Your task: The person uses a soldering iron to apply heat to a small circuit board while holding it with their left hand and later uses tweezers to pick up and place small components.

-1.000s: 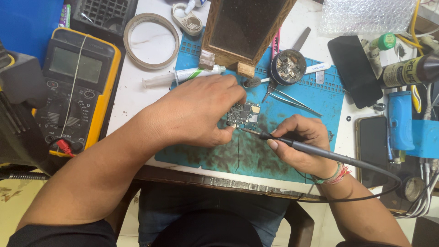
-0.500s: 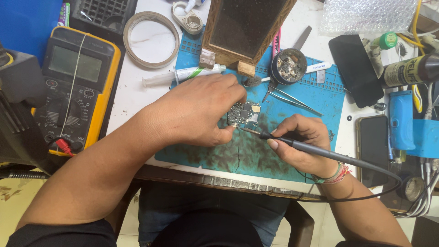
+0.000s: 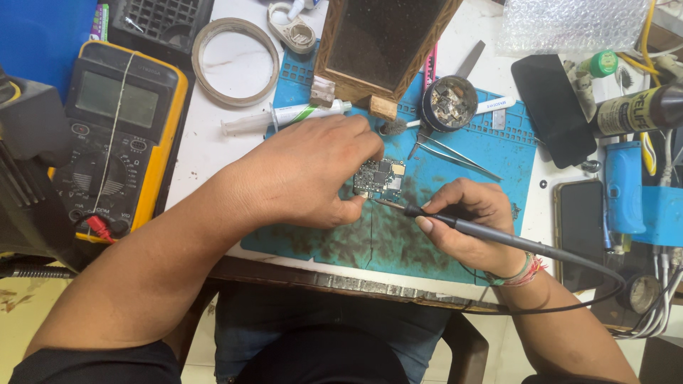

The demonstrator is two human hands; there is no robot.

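A small circuit board (image 3: 379, 178), crowded with tiny components and metal shields, lies on a blue repair mat (image 3: 498, 153) near the middle of the worktop (image 3: 206, 149). The left hand (image 3: 306, 174) arches over the board's left edge, its grip pinched on the board with thumb below and fingertips above, pinning it against the mat. The right hand (image 3: 466, 224) has its grip closed on a slim black soldering iron (image 3: 484, 231), held like a pen, with the metal tip touching the board's lower left corner, just beside the left thumb. Compared with a second ago, almost nothing has changed: both hands, the board and the iron sit in the same places, which suggests steady, sustained work at one spot on the board. Just beyond the board lie steel tweezers (image 3: 448, 151), a round tin of metal scraps (image 3: 447, 103), and a syringe of paste (image 3: 284, 117). A wooden-framed stand (image 3: 380, 39) rises at the mat's far edge, with a roll of tape (image 3: 235, 60) to its left. Further left sits a yellow and black multimeter (image 3: 117, 142). To the right, well apart from the hands, lie two dark phones (image 3: 551, 107), and the iron's black cable (image 3: 590, 284) loops back toward the worktop's near edge.
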